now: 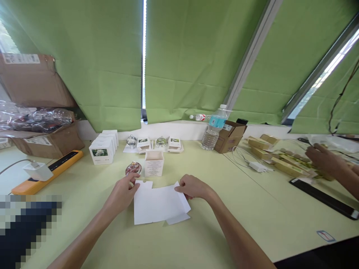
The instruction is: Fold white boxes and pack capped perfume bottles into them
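An unfolded white cardboard piece [158, 204] with cut flaps lies just in front of me on the table. My left hand [125, 192] pinches its upper left corner between thumb and fingers. At the upper right edge, my right hand [193, 186] is closed on the same card by a flap. Just beyond my left hand sits a round glass ornament [133, 168] with reddish contents. Beside it stands a small white box [154, 164] with printed text, its top apparently open.
White boxes [102, 151] stand in a row at the left. Behind are a clear glass ornament [131, 141] and a greenish one [161, 142]. A water bottle [214, 129] and brown carton [230, 137] stand back right. An orange power strip [63, 168] lies left; another person's hand [322, 158] works right.
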A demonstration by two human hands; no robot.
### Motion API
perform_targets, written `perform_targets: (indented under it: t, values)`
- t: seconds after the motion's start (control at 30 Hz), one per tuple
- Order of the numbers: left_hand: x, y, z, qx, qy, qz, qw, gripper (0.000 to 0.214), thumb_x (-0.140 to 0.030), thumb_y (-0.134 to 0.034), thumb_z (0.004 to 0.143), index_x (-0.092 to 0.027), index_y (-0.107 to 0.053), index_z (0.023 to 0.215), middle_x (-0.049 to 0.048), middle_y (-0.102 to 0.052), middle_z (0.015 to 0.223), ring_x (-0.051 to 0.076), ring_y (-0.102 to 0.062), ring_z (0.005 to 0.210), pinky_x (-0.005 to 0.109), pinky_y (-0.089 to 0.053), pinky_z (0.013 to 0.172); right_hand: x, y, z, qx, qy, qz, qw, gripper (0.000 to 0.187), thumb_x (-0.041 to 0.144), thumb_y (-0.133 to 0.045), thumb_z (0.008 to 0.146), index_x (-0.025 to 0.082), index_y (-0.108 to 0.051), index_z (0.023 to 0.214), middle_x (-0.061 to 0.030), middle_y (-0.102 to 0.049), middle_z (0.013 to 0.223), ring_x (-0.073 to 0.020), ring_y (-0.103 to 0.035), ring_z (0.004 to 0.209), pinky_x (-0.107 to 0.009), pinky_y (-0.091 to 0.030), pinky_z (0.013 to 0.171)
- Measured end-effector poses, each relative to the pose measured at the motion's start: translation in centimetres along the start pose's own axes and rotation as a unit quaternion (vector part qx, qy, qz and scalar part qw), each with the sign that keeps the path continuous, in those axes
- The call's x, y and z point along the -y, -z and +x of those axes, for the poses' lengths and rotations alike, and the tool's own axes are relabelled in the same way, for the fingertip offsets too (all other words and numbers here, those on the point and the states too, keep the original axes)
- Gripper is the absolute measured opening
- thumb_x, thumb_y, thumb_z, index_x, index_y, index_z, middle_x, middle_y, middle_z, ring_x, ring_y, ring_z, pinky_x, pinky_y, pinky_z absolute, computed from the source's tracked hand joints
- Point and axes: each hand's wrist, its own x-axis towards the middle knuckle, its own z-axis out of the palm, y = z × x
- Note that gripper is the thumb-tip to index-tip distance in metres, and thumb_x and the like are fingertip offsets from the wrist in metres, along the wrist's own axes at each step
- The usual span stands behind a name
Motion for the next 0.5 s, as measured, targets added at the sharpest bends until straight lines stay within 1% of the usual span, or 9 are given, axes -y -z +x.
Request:
perform_targets:
  t: [0.13, 0.2, 0.27, 0.3, 0.37, 0.43, 0.5]
  values:
    - [0.3, -0.2, 0.1, 0.011, 0.033, -0.047, 0.998, 0.031, -0.038, -0.045, 0.082, -0.026, -0.053, 0.110, 0.0002, -0.053, 0.086, 0.007, -0.045, 0.041, 0.020, -0.033, 0.034, 0.5, 0.1, -0.2, -0.011, 0.020, 0.036, 0.999, 0.043, 0.045, -0.045, 0.083, 0.017, -0.041, 0.050, -0.0022, -0.053, 0.049, -0.0091, -0.045, 0.043, -0.020, -0.033, 0.043]
    - [0.5, -0.2, 0.2, 0.014, 0.039, -0.066, 0.997, 0.031, -0.038, -0.045, 0.082, -0.026, -0.052, 0.110, 0.0010, -0.053, 0.091, 0.006, -0.046, 0.039, 0.020, -0.034, 0.032, 0.8, 0.2, -0.4, 0.003, 0.027, 0.051, 0.998, 0.044, 0.046, -0.042, 0.084, 0.017, -0.041, 0.051, -0.0025, -0.054, 0.050, -0.0094, -0.046, 0.044, -0.021, -0.034, 0.044]
    - [0.6, -0.2, 0.3, 0.015, 0.038, -0.073, 0.996, 0.032, -0.038, -0.045, 0.083, -0.026, -0.051, 0.111, 0.0014, -0.053, 0.093, 0.005, -0.046, 0.036, 0.021, -0.036, 0.032, 1.0, 0.2, -0.7, 0.014, 0.032, 0.042, 0.998, 0.044, 0.043, -0.040, 0.086, 0.017, -0.042, 0.051, -0.0024, -0.054, 0.050, -0.0093, -0.046, 0.044, -0.021, -0.034, 0.045]
    - [0.6, -0.2, 0.3, 0.016, 0.037, -0.072, 0.997, 0.032, -0.038, -0.045, 0.083, -0.026, -0.051, 0.112, 0.0015, -0.054, 0.094, 0.005, -0.047, 0.035, 0.021, -0.037, 0.033, 1.1, 0.2, -0.8, 0.010, 0.034, 0.026, 0.999, 0.043, 0.041, -0.040, 0.086, 0.017, -0.042, 0.050, -0.0022, -0.055, 0.050, -0.0090, -0.045, 0.043, -0.021, -0.033, 0.045]
    - [0.6, -0.1, 0.3, 0.017, 0.038, -0.062, 0.997, 0.032, -0.039, -0.045, 0.083, -0.026, -0.051, 0.112, 0.0013, -0.055, 0.094, 0.006, -0.047, 0.034, 0.022, -0.037, 0.033, 1.3, 0.2, -1.0, -0.025, 0.029, -0.034, 0.999, 0.042, 0.037, -0.042, 0.085, 0.017, -0.042, 0.049, -0.0018, -0.056, 0.051, -0.0082, -0.043, 0.043, -0.021, -0.030, 0.045]
    - [0.5, -0.1, 0.3, 0.015, 0.032, -0.046, 0.998, 0.031, -0.040, -0.045, 0.083, -0.026, -0.051, 0.111, 0.0002, -0.056, 0.093, 0.005, -0.048, 0.033, 0.022, -0.039, 0.036, 1.4, 0.2, -1.0, -0.064, 0.016, -0.096, 0.993, 0.040, 0.032, -0.046, 0.083, 0.016, -0.043, 0.047, -0.0018, -0.057, 0.052, -0.0078, -0.043, 0.043, -0.022, -0.028, 0.046]
    - [0.3, -0.1, 0.2, 0.014, 0.028, -0.039, 0.999, 0.032, -0.042, -0.047, 0.083, -0.026, -0.051, 0.110, -0.0003, -0.057, 0.093, 0.005, -0.049, 0.034, 0.022, -0.041, 0.039, 1.5, 0.2, -1.0, -0.084, 0.003, -0.132, 0.988, 0.037, 0.028, -0.049, 0.081, 0.016, -0.046, 0.046, -0.0018, -0.057, 0.052, -0.0079, -0.044, 0.044, -0.022, -0.027, 0.048]
